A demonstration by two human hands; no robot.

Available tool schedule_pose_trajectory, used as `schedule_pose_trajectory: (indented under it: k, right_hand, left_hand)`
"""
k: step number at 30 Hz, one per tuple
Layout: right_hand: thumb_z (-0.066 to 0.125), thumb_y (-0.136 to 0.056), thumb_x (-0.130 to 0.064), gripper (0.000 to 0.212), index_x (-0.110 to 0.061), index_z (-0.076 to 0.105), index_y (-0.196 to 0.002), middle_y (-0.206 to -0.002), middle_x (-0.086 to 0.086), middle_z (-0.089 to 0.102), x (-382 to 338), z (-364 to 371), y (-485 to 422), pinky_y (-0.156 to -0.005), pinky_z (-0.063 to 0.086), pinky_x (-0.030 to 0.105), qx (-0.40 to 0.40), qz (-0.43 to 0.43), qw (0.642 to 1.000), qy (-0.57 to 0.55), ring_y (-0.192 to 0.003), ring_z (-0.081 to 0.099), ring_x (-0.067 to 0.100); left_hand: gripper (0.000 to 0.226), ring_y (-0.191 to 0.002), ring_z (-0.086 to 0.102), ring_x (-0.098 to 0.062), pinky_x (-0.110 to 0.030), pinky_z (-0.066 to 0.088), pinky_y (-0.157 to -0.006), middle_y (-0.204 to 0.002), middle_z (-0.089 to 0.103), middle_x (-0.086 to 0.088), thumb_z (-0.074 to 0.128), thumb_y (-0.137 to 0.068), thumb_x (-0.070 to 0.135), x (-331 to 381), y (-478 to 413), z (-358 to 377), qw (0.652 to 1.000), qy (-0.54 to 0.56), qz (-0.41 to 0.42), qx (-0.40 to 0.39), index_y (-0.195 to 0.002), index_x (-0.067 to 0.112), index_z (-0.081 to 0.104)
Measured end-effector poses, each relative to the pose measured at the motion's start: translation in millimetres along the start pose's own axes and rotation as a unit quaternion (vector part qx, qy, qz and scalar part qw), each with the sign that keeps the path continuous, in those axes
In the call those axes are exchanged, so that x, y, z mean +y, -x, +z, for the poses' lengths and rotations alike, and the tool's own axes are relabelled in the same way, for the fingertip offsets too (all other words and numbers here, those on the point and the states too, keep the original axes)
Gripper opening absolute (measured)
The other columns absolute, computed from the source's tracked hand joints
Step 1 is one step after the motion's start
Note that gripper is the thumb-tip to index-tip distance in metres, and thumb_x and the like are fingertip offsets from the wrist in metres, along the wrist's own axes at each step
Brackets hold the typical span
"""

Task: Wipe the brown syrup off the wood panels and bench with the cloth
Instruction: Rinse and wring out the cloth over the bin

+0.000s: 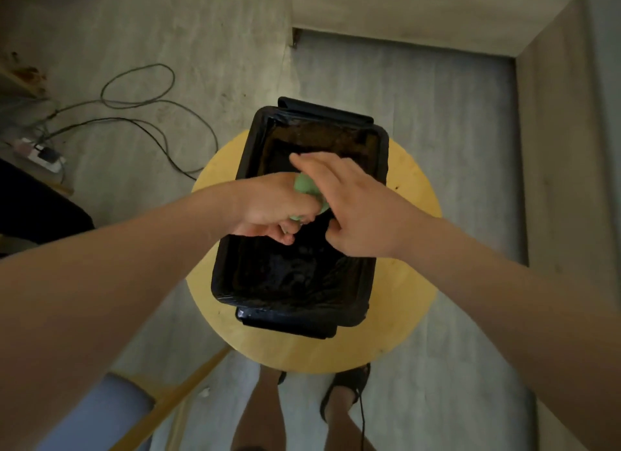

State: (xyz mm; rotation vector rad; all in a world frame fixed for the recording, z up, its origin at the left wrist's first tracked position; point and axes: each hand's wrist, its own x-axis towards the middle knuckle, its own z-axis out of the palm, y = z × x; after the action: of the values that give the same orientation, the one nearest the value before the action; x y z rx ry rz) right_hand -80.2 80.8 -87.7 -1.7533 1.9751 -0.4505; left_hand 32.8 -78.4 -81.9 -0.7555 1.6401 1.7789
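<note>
Over black tub (225, 269) on round yellow stool (415, 215): person's left hand (268, 210) grips bunched green cloth (305, 185) in curled fingers. Right hand (358, 208) lies across cloth top, fingers stretched out nearly straight, not clenched. Tub lined with black plastic; inside dark and glossy, brownish sheen at far end, contents otherwise too dark to tell. Brown smears (28, 74) on pale wood board at far left, well apart from cloth. Cables (141, 106) loop across floor toward power strip (42, 154). Sandalled feet (346, 391) below stool.
</note>
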Motion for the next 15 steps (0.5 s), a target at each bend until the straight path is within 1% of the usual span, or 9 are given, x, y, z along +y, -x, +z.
schedule_pose_trajectory:
  k: [2, 3, 5, 8, 10, 11, 12, 14, 15]
  right_hand:
    - [0.068, -0.08, -0.008, 0.1, -0.012, 0.015, -0.165, -0.152, 0.011, 0.034, -1.4, 8.0, -8.8, -0.107, 0.046, 0.039, 0.003, -0.023, 0.999, 0.045, -0.129, 0.047, 0.032]
    - [0.069, -0.082, -0.009, 0.099, -0.011, 0.015, -0.165, -0.146, 0.012, 0.038, -4.9, 9.3, -13.9, -0.104, 0.048, 0.039, 0.011, -0.012, 0.999, 0.048, -0.123, 0.05, 0.031]
    - [0.074, -0.085, -0.014, 0.098, -0.007, 0.017, -0.164, -0.133, 0.013, 0.043, -11.4, 10.2, -21.1, -0.096, 0.05, 0.036, 0.026, 0.012, 0.998, 0.064, -0.11, 0.054, 0.028]
    - [0.08, -0.082, -0.018, 0.094, 0.0, 0.027, -0.158, -0.12, 0.017, 0.05, -17.5, 8.7, -29.0, -0.085, 0.053, 0.041, 0.046, 0.035, 0.988, 0.141, -0.097, 0.059, 0.031]
    - [0.081, -0.079, -0.017, 0.088, 0.003, 0.036, -0.152, -0.114, 0.018, 0.055, -23.7, 4.5, -36.1, -0.079, 0.053, 0.043, 0.053, 0.067, 0.978, 0.188, -0.091, 0.062, 0.033]
    - [0.079, -0.081, -0.017, 0.079, 0.002, 0.042, -0.147, -0.112, 0.018, 0.057, -28.0, 1.1, -39.5, -0.075, 0.051, 0.043, 0.046, 0.084, 0.974, 0.204, -0.089, 0.063, 0.034]
    - [0.075, -0.084, -0.017, 0.066, 0.0, 0.046, -0.141, -0.11, 0.016, 0.059, -33.0, -3.6, -42.6, -0.071, 0.048, 0.042, 0.029, 0.106, 0.97, 0.216, -0.089, 0.064, 0.035]
    - [0.067, -0.09, -0.016, 0.039, -0.006, 0.05, -0.124, -0.102, 0.011, 0.059, -40.0, -11.7, -47.2, -0.061, 0.039, 0.038, -0.018, 0.157, 0.963, 0.217, -0.083, 0.064, 0.032]
    - [0.066, -0.091, -0.017, 0.031, -0.008, 0.05, -0.115, -0.092, 0.007, 0.056, -41.5, -14.0, -49.6, -0.055, 0.036, 0.037, -0.027, 0.175, 0.962, 0.208, -0.075, 0.06, 0.03]
  left_hand:
    - [0.024, -0.056, 0.021, -0.015, -0.029, 0.033, -0.06, -0.056, 0.029, 0.0, 0.043, -0.089, -0.008, 5.8, 4.7, -5.3, 0.999, 0.007, -0.013, -0.048, -0.087, 0.015, 0.051]
    - [0.026, -0.057, 0.019, -0.015, -0.028, 0.031, -0.059, -0.057, 0.027, -0.002, 0.044, -0.09, -0.009, 9.1, 7.7, -10.4, 0.997, 0.007, -0.021, -0.072, -0.082, 0.014, 0.05]
    - [0.027, -0.059, 0.019, -0.017, -0.029, 0.028, -0.059, -0.059, 0.027, -0.004, 0.052, -0.092, -0.008, 13.1, 12.2, -18.6, 0.994, -0.019, -0.025, -0.105, -0.077, 0.014, 0.054]
    - [0.03, -0.055, 0.027, -0.014, -0.029, 0.028, -0.058, -0.057, 0.033, -0.002, 0.068, -0.09, -0.003, 18.7, 14.3, -26.7, 0.993, -0.062, -0.032, -0.098, -0.071, 0.018, 0.06]
    - [0.025, -0.052, 0.031, -0.013, -0.028, 0.029, -0.054, -0.055, 0.037, -0.001, 0.074, -0.087, -0.001, 23.8, 13.3, -29.6, 0.993, -0.083, -0.042, -0.07, -0.076, 0.015, 0.058]
    - [0.023, -0.05, 0.033, -0.014, -0.028, 0.029, -0.052, -0.056, 0.039, -0.002, 0.076, -0.085, 0.001, 25.9, 12.1, -28.6, 0.992, -0.109, -0.047, -0.048, -0.08, 0.013, 0.057]
    - [0.022, -0.05, 0.036, -0.017, -0.03, 0.031, -0.05, -0.058, 0.041, -0.005, 0.079, -0.084, 0.007, 28.0, 10.9, -27.5, 0.985, -0.164, -0.049, -0.025, -0.083, 0.01, 0.057]
    - [0.028, -0.055, 0.049, -0.022, -0.031, 0.041, -0.051, -0.065, 0.051, -0.007, 0.082, -0.082, 0.024, 32.2, 8.3, -25.0, 0.945, -0.323, -0.042, 0.015, -0.085, 0.006, 0.061]
    - [0.029, -0.06, 0.056, -0.022, -0.031, 0.046, -0.054, -0.069, 0.057, -0.006, 0.081, -0.083, 0.03, 33.8, 8.3, -25.3, 0.921, -0.387, -0.028, 0.028, -0.084, 0.008, 0.062]
